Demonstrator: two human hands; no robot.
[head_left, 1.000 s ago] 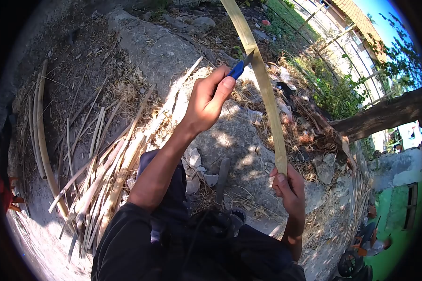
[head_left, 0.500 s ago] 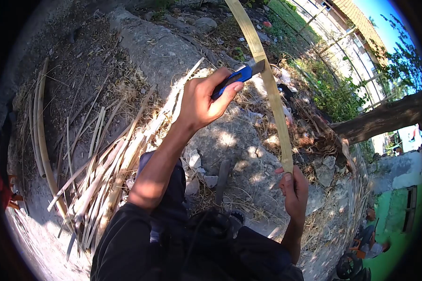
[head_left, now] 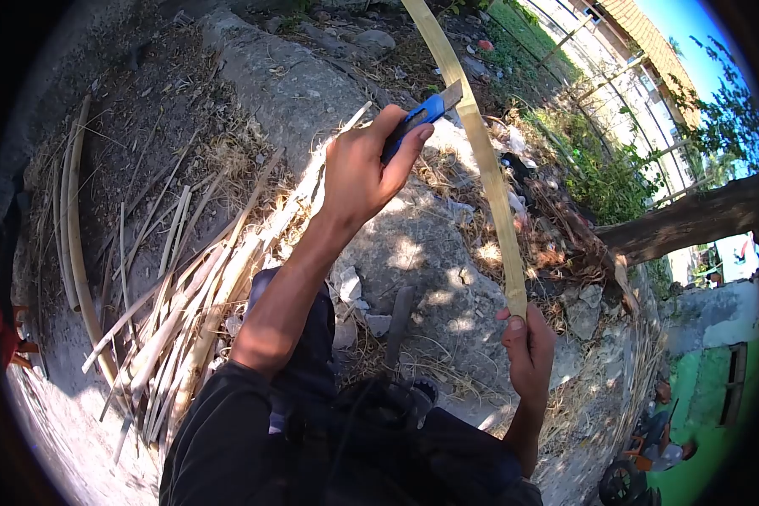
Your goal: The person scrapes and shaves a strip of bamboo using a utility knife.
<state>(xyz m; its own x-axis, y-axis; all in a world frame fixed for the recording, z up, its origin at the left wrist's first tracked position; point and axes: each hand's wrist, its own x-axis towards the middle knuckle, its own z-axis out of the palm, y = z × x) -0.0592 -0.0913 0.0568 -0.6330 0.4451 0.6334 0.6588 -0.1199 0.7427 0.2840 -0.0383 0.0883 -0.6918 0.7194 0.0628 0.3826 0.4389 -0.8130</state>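
My left hand [head_left: 358, 164] is closed round a blue utility knife [head_left: 415, 122]. The knife's blade touches the left edge of a long, pale, curved strip [head_left: 491, 173] that looks like bamboo, in its upper part. My right hand [head_left: 530, 341] pinches the strip's lower end between thumb and fingers. The strip rises from there and leaves the view at the top.
A pile of pale strips [head_left: 173, 337] lies on the ground at left, near longer curved pieces [head_left: 76, 211]. Rock and stones fill the middle. A trunk [head_left: 691, 219] juts in at right, above a green wall [head_left: 700, 405] with a person [head_left: 668, 455] nearby.
My left hand and the knife have moved slightly up and left along the strip. The strip has shifted a little to the left, while my right hand keeps its grip.
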